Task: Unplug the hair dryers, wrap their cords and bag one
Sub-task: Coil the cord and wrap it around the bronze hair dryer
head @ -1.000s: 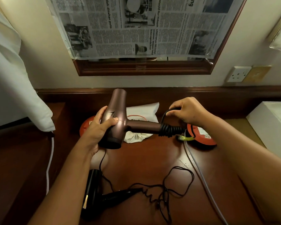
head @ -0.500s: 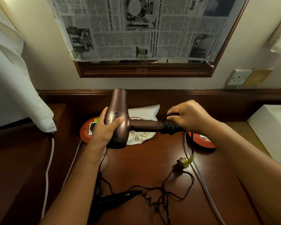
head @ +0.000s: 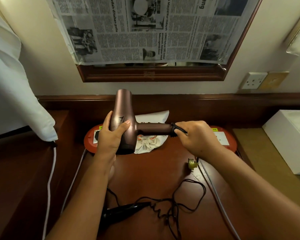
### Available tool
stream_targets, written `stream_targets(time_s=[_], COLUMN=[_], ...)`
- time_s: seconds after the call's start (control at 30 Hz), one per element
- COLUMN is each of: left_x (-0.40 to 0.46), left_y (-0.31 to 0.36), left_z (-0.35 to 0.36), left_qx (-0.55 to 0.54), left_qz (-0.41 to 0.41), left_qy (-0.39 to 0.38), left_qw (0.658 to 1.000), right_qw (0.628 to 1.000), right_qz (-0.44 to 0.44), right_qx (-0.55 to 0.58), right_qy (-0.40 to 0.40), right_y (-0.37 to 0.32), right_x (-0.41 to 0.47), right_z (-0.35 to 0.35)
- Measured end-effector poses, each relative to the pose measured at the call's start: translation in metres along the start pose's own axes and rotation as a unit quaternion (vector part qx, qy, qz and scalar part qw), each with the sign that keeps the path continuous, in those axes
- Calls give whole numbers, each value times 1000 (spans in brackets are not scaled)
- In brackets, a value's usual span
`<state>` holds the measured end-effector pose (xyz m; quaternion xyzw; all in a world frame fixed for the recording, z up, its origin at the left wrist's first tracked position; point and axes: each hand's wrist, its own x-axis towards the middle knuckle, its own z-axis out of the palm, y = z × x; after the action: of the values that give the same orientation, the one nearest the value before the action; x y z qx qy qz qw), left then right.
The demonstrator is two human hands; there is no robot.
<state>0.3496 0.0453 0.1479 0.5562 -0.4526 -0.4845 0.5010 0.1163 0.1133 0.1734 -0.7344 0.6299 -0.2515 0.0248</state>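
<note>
At centre frame, the left hand [head: 111, 135] grips a bronze hair dryer [head: 124, 118] while the right hand [head: 196, 135] pinches its cord [head: 177, 129] around the handle. Wrapping looks nearly finished; next, the dangling plug [head: 192, 164] likely needs tucking in.

Newspaper-covered mirror [head: 156, 73] on cream wall [head: 47, 70] above dark wooden desk [head: 156, 170]

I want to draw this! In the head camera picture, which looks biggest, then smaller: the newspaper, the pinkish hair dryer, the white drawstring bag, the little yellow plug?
1. Newspaper sheet taped over the mirror.
2. Pinkish-bronze hair dryer.
3. White cloth drawstring bag, though the dryer hides part of it, so this is unsure.
4. Small yellow plug.
</note>
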Motion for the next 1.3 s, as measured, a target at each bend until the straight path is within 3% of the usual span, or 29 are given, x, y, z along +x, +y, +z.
stream_targets(time_s=[0.2,0.4,0.57,0.87,1.0,1.3], left_x=[-1,3,3,7,10,19], left_y=[5,5,4,5,5,0], left_z=[4,6,7,2,-3,-14], left_qx=[-23,-63,-99,-82,-81,-94], left_qz=[8,-14,-51,-61,-74,-108], left_qy=[12,24,25,9,-7,-34], left_qw=[1000,998,994,995,994,989], right_qw=[987,922,903,817,772,734], right_qz=[90,191,213,293,321,287], right_qx=[117,330,367,495,546,615], right_qy=[65,70,63,-38,-45,-34], right_y=[-16,-30,-36,-24,-17,1], right_x=[-20,-30,-29,-26,-21,-2], right_z=[19,38,50,67,73,75])
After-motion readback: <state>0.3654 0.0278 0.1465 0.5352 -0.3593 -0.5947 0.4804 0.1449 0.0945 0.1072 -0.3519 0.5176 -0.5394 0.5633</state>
